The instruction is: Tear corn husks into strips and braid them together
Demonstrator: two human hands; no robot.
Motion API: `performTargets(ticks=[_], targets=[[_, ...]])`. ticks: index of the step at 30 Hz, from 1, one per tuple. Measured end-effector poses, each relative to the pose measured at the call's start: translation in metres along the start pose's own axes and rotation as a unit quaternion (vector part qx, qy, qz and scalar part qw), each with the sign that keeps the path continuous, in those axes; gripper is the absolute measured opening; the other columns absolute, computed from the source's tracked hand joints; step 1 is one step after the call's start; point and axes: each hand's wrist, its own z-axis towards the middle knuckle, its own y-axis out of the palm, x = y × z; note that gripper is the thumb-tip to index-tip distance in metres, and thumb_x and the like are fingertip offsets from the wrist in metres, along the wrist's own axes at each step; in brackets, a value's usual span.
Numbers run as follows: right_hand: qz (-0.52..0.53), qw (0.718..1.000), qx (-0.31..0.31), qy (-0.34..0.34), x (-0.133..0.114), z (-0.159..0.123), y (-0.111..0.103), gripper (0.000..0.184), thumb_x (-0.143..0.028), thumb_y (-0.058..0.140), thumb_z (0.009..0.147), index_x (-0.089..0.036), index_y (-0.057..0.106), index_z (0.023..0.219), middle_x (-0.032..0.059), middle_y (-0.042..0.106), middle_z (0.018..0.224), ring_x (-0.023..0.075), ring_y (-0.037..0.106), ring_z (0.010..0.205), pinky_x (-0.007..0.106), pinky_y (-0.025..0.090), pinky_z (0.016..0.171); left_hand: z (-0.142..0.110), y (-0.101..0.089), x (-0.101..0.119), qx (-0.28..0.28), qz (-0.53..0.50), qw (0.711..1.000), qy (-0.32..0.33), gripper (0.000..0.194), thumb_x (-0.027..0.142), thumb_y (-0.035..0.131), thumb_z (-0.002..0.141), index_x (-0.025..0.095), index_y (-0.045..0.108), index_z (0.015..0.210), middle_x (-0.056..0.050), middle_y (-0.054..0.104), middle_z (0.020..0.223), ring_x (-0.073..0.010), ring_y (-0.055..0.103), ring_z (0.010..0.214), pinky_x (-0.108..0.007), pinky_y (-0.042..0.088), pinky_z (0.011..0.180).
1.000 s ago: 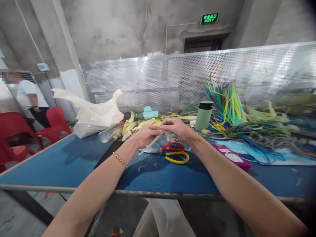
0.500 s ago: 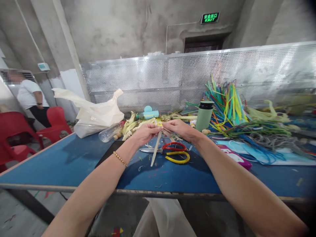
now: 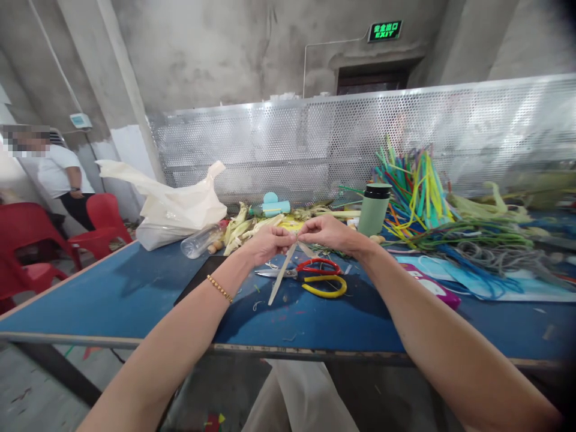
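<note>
Over the middle of the blue table, my left hand (image 3: 269,243) pinches a pale, flat strip (image 3: 281,279) that looks like corn husk. One long end of it hangs down toward the table. My right hand (image 3: 327,234) is closed right beside the left, its fingertips pinched at the top of the strip, where another pale piece shows below the fingers. What lies between the fingertips is too small to make out fully. Under my hands lie scissors (image 3: 288,273) with one red and one yellow handle, blades pointing left.
Husks (image 3: 238,231), a clear plastic bottle (image 3: 198,243) and a white plastic bag (image 3: 180,207) lie at the back left. A green flask (image 3: 373,213), colourful pipe cleaners (image 3: 420,192), a purple packet (image 3: 432,285) and blue masks (image 3: 490,279) are on the right. A person (image 3: 65,174) stands beyond red chairs (image 3: 105,219).
My right hand's fingers have lifted and curled more at the strip's top. The hanging end has swung slightly left. Far left, the person has shifted slightly rightward.
</note>
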Motion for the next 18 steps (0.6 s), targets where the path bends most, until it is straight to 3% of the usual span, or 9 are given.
performTargets(ticks=[9,18], targets=[[0.09,0.995,0.016,0.035,0.0001,-0.0015,0.0061,0.026,-0.041,0.067,0.071,-0.015,0.067,0.069,-0.0028,0.051,0.055,0.0072,0.036,0.048,0.024,0.025,0.046,0.0015,-0.0018,-0.0018,-0.002,-0.024,1.0,0.018,0.022,0.021,0.082,0.06,0.01,0.063,0.066,0.0,0.055,0.056,-0.0066,0.047,0.05,-0.023,0.035,0.053],[0.161,0.987,0.002,0.028,0.004,0.0008,0.0079,0.025,-0.038,0.073,0.069,-0.015,0.066,0.075,-0.0005,0.06,0.061,0.0093,0.051,0.055,0.024,0.04,0.053,0.0007,-0.0037,-0.0012,-0.017,-0.046,0.999,0.023,0.023,0.02,0.082,0.061,0.008,0.064,0.07,-0.001,0.058,0.061,-0.0075,0.052,0.055,-0.024,0.039,0.059]])
